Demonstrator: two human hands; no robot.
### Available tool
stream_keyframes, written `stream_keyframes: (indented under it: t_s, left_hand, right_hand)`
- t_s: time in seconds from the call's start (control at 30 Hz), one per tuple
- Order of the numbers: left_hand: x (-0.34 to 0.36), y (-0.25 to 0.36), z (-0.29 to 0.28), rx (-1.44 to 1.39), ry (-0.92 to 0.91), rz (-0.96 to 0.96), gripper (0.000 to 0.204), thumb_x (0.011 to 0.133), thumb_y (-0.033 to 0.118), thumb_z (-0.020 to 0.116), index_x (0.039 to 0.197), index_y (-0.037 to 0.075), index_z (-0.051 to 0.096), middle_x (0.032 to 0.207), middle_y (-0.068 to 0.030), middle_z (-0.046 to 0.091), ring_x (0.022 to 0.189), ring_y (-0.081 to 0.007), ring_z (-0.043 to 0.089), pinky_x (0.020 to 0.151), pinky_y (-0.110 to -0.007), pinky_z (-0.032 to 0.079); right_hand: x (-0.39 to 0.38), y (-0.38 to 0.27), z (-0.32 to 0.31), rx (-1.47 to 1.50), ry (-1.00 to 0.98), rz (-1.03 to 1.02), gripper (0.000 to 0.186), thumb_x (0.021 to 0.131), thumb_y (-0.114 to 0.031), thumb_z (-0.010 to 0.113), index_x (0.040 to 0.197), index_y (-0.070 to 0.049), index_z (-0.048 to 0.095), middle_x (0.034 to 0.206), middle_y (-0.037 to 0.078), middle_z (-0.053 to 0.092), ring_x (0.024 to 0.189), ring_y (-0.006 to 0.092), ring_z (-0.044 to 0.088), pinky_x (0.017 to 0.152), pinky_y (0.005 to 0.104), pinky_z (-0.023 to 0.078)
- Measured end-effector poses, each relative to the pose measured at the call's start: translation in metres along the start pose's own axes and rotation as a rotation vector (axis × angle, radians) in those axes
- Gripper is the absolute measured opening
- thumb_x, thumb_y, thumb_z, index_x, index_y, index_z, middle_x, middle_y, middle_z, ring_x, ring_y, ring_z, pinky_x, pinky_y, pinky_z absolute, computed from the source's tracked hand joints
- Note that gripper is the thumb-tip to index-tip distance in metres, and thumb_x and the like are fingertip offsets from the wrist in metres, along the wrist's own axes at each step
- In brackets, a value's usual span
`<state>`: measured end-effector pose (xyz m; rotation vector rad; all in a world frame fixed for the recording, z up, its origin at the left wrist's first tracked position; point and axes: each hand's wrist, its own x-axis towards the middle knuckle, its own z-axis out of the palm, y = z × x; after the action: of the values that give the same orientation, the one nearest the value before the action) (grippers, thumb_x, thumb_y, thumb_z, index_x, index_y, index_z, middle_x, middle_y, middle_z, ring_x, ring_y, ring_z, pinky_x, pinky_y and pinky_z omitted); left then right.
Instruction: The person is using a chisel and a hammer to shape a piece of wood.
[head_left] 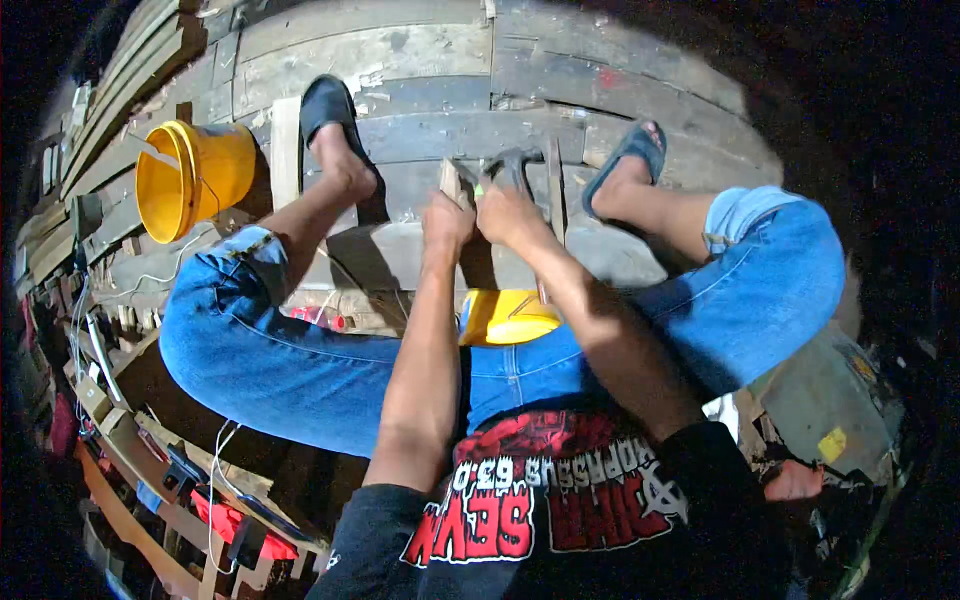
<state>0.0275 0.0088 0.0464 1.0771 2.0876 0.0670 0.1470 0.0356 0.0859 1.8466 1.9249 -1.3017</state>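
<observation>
Head view: gripping a wood piece (452, 182) in the curled left hand (447, 222), pointed near to far over grey planks (420, 135), just left of the hammer (514, 168), clasped head-end far in the closed right hand (508, 213), fingers partly hidden

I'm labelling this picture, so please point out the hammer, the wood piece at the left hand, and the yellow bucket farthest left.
Hammer (516, 161), head view: on its dark metal head.
Wood piece (452, 182), head view: on its pale exposed end.
Yellow bucket (226, 170), head view: on its outer wall.
</observation>
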Motion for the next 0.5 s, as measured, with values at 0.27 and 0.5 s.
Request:
stream_keyframes:
  t_s: [0.27,0.5]
  left_hand:
    - [0.012,0.012,-0.009,0.067,0.008,0.013,0.054,0.082,0.035,0.061,0.109,-0.011,0.056,0.1,-0.0325,0.063,0.099,-0.0438,0.061,0.087,-0.045,0.049]
    - [-0.003,0.008,-0.026,-0.168,-0.144,-0.009,0.064,0.082,0.043,0.059,0.11,-0.014,0.056,0.11,-0.0377,0.057,0.11,-0.0428,0.057,0.092,-0.044,0.046]
  right_hand:
    - [0.008,-0.002,-0.062,0.102,0.082,-0.066,0.042,0.09,-0.03,0.043,0.106,0.003,0.063,0.102,0.031,0.062,0.101,0.0436,0.06,0.089,0.0475,0.047]
    - [-0.029,0.013,-0.052,0.109,0.057,-0.075,0.045,0.092,-0.027,0.043,0.124,0.004,0.051,0.105,0.032,0.061,0.1,0.0452,0.059,0.088,0.0472,0.047]
